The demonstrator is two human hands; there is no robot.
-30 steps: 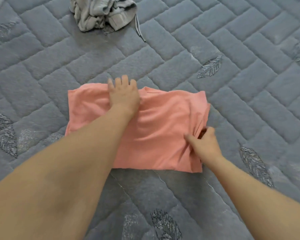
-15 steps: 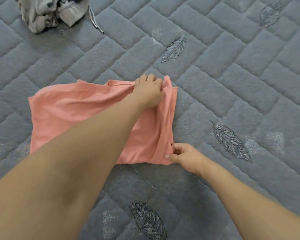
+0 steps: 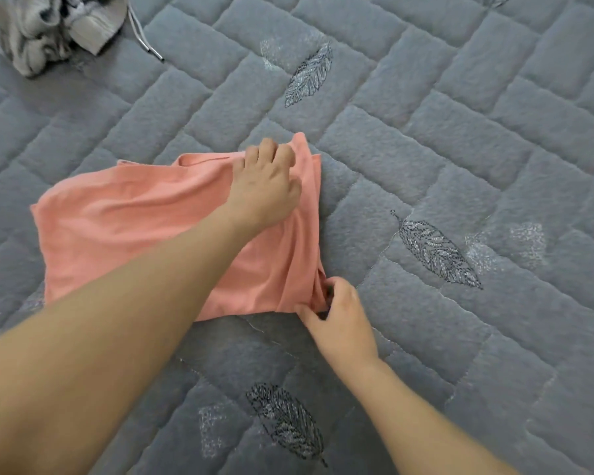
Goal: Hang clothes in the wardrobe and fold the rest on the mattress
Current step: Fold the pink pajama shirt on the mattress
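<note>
A salmon-pink garment (image 3: 124,221) lies partly folded on the grey quilted mattress (image 3: 460,138). My left hand (image 3: 264,190) reaches across it and grips its far right corner, fingers curled into the bunched cloth. My right hand (image 3: 340,320) pinches the near right corner of the same garment between thumb and fingers. The right edge of the garment is gathered into several folds between the two hands. My left forearm hides the garment's near middle.
A crumpled grey garment (image 3: 45,29) with a drawstring (image 3: 144,39) lies at the far left of the mattress. Embroidered leaf patterns (image 3: 436,252) mark the mattress cover to the right and front of the pink garment.
My left hand slid from the garment's middle to its far right corner and took hold. My right hand shifted down to the near right corner. The right edge has bunched up.
</note>
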